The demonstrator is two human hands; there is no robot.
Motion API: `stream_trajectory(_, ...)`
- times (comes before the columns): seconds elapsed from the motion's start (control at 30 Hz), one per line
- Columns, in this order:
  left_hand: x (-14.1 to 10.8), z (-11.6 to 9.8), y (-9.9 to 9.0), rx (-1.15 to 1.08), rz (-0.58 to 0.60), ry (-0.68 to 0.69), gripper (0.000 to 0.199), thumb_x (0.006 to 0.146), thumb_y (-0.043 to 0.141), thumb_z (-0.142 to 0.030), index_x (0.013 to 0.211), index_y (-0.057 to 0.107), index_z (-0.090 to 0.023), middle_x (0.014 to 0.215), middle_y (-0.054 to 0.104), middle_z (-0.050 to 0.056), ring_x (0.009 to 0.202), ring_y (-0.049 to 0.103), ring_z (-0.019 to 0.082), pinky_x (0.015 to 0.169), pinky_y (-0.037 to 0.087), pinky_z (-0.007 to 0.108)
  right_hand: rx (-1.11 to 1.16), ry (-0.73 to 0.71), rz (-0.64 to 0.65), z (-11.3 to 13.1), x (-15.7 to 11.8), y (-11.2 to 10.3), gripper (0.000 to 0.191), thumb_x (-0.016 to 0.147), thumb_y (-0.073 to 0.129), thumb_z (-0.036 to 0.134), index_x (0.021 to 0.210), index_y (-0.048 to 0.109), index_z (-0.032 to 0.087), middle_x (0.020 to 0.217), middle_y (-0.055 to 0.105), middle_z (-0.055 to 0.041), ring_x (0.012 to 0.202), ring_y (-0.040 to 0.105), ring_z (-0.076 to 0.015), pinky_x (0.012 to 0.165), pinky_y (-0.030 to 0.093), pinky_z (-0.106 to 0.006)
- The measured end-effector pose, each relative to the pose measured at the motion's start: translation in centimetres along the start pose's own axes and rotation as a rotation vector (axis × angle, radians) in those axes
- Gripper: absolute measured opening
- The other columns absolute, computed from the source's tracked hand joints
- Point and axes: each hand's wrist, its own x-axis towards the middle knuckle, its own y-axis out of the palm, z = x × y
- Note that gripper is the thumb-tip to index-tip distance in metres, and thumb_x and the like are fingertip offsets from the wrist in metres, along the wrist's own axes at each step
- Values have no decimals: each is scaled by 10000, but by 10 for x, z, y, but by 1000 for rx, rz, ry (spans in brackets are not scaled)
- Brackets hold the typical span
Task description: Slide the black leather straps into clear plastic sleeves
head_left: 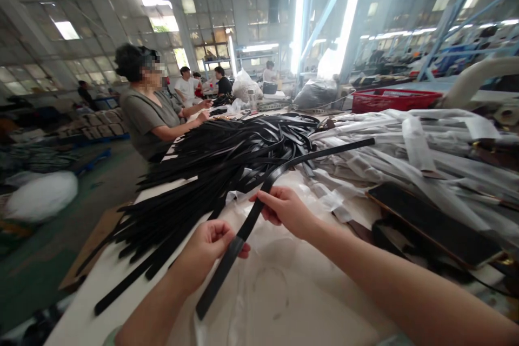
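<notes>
A long black strap (253, 220), like a belt strip, runs slantwise between my hands over the table. My left hand (213, 243) is closed on its lower part, thumb and fingers pinching it where the surface turns duller and greyer. Higher up, my right hand (284, 208) grips the same strap between thumb and curled fingers. Its far end reaches up and right above the pile, while the near end points toward me beside some clear plastic film (200, 330). Just beyond my hands lies a large heap of black straps (194, 189), their ends fanned to the left.
Straps in whitish wrapping (405, 135) are heaped on the right, near a dark flat rectangular object (433, 224). A red crate (393, 100) stands behind them. Across the white tabletop (284, 303), a person in a grey top (141, 113) works at the left edge. Other people sit farther back.
</notes>
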Motion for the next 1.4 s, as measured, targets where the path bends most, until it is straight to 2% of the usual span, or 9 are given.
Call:
stream_trajectory(0.17,2,7,-5,-5,-40,-65,415,734,670,-532,757,574,-129,790,746,128,751,711,247,658,495,303,-19,-26,-29,1,0,-1,393,762,598,506,773,654,117,451,501,35,352,376,-59,345,217,-186)
stream_trajectory(0.33,-1,7,-15,-11,132,-199,461,761,630,-571,839,607,-117,873,748,153,801,715,244,652,498,283,-49,-89,-71,5,5,-11,388,779,606,492,781,664,108,443,476,44,361,362,-52,355,205,-186)
stream_trajectory(0.5,-2,6,-12,2,90,-99,416,686,732,-509,702,596,-116,721,743,122,630,694,201,568,470,247,-2,-81,-53,5,5,-12,415,777,605,522,790,660,111,441,478,40,360,371,-56,356,202,-188)
stream_trajectory(0.63,2,10,-9,-81,68,-89,389,692,743,-476,656,586,-122,700,736,128,627,685,208,642,514,307,-13,-67,-3,7,3,-8,433,758,609,545,769,654,114,435,499,34,339,360,-52,341,198,-186)
stream_trajectory(0.83,6,9,-11,-129,32,-104,340,759,704,-443,767,653,-107,786,730,116,696,678,170,718,532,275,181,-159,2,10,7,-11,433,763,618,541,815,654,113,471,530,31,347,384,-45,341,217,-177)
stream_trajectory(0.9,3,7,-10,-180,106,-110,349,785,672,-457,843,658,-113,759,710,91,643,658,142,649,538,242,201,-184,-7,10,8,-12,418,768,626,525,821,655,112,476,530,34,346,384,-43,339,219,-173)
stream_trajectory(1.03,-6,4,-9,-329,465,-145,421,826,590,-502,1020,630,-130,566,602,21,389,484,71,437,503,211,98,-142,24,9,6,-12,398,777,619,510,780,654,113,455,524,33,331,385,-51,324,217,-176)
stream_trajectory(1.1,-9,3,-8,-398,570,-143,384,857,556,-470,1034,622,-136,521,548,-4,346,385,48,384,473,196,35,-120,24,8,5,-13,394,780,616,505,754,652,113,447,520,32,330,378,-50,322,213,-176)
stream_trajectory(1.4,-9,1,-4,-553,440,-265,302,867,581,-389,886,634,-93,598,328,-49,501,260,38,420,233,98,1,-121,26,5,3,-13,392,785,634,508,772,645,116,460,516,34,345,383,-52,328,224,-178)
